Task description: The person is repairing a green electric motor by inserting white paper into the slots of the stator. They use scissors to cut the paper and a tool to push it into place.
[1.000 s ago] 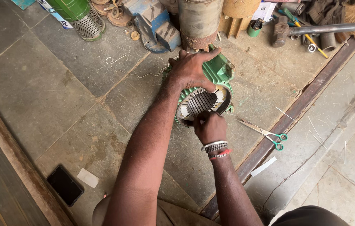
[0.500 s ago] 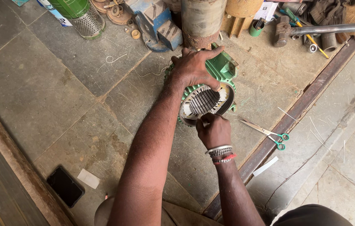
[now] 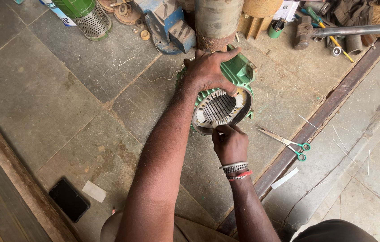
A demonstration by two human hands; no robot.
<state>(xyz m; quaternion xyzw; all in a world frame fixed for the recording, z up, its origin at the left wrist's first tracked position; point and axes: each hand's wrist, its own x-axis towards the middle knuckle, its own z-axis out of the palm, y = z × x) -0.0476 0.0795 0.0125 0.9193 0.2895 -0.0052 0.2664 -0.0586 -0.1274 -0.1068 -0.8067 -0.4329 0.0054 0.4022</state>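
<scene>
**Motor housing steadied on the floor, fingers at the lower rim**

The green motor housing stands on the stone floor in the upper centre of the frame, its open end turned up toward the camera so the slotted metal core shows inside. The left hand lies spread over the top of the housing, fingers wrapped over the far rim and thumb side down, grasping the body. The right hand sits just below the opening, fingers pinched together at the lower edge of the core; whether they hold a strip or wire there cannot be told, as the fingertips hide it. Bead bracelets circle the right wrist

Judged from this position, the work at the rim goes best with the housing kept from rolling: the left grip should press down as well as inward. The pinch wants to stay in line with one slot, entering straight, since the slot edges look sharp and narrow

Nearby: scissors with green handles lie right of the housing, apart from it. A rusty cylinder stands just behind the housing. A black phone lies at lower left, a blue metal part at top centre
</scene>
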